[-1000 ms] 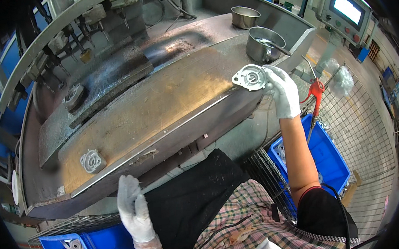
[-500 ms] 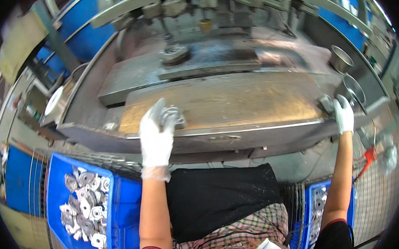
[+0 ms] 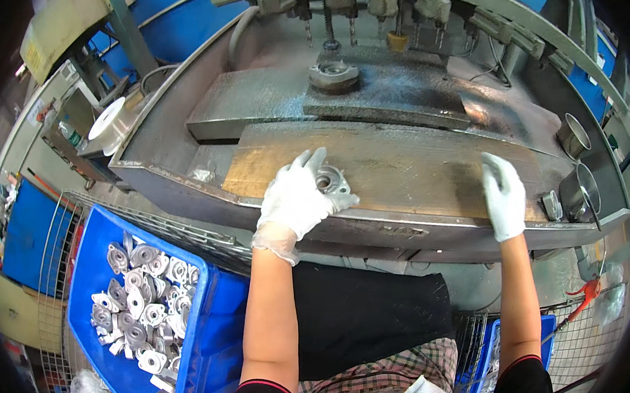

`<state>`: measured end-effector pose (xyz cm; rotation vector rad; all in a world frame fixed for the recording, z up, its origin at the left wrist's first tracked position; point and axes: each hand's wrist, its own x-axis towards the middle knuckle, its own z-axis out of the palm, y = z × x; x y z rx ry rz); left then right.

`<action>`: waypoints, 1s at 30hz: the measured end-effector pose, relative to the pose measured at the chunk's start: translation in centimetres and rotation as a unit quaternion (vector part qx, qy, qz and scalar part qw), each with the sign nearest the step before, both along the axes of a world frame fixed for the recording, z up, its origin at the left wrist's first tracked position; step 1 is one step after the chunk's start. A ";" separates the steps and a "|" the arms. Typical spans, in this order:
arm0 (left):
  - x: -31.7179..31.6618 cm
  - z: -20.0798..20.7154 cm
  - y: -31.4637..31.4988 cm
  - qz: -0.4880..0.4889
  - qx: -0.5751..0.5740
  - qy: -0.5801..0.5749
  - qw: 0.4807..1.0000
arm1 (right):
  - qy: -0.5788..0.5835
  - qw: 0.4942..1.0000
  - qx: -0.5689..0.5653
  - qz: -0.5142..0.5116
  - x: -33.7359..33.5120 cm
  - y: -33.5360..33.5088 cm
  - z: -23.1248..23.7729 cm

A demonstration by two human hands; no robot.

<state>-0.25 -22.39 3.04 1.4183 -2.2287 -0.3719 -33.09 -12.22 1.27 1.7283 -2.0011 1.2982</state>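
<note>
My left hand (image 3: 297, 201), in a white glove, is closed around the near left side of a grey metal casting (image 3: 334, 180). This casting has a round central hole and rests on the wooden board (image 3: 408, 164) near its front edge. My right hand (image 3: 505, 194), also gloved in white, hovers over the board's right part with its fingers stretched up and nothing visible in them. A small grey metal piece (image 3: 551, 205) stands to the right of that hand, beside a metal cup (image 3: 579, 192). Farther back, a round metal fixture (image 3: 334, 77) sits on a wet steel plate (image 3: 395, 92).
Several drill spindles (image 3: 352, 29) hang above the steel plate. At lower left is a blue bin (image 3: 202, 306) with many castings; another blue bin (image 3: 550, 326) stands at lower right. A second metal cup (image 3: 574, 137) is by the tray's right wall. An orange-red handle (image 3: 590, 290) hangs below.
My right hand has let go of the small grey piece near the cup and moved left over the board. My left hand stays on its casting. The whole view has shifted.
</note>
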 end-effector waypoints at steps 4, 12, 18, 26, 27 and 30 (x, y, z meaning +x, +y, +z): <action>-0.4 0.3 -0.1 -0.002 -0.024 0.041 0.999 | 0.118 0.985 0.116 0.051 1.5 -2.3 -0.6; -0.3 -1.3 0.0 -0.086 -0.188 0.139 0.968 | 0.034 0.990 0.042 0.134 6.7 -2.5 0.5; -0.5 -1.3 0.1 -0.086 -0.199 0.126 0.968 | 0.143 0.961 0.074 0.224 13.0 -4.7 -0.7; -0.6 -1.7 -0.3 -0.101 -0.135 0.178 0.970 | 0.066 0.958 0.122 0.250 12.6 -5.1 -0.4; -0.6 -1.5 0.1 -0.091 -0.132 0.212 0.964 | 0.026 0.954 0.145 0.260 12.7 -4.9 0.1; -0.4 -2.2 1.4 -0.068 -0.132 0.279 0.949 | -0.073 0.949 0.161 0.261 13.3 -3.1 1.3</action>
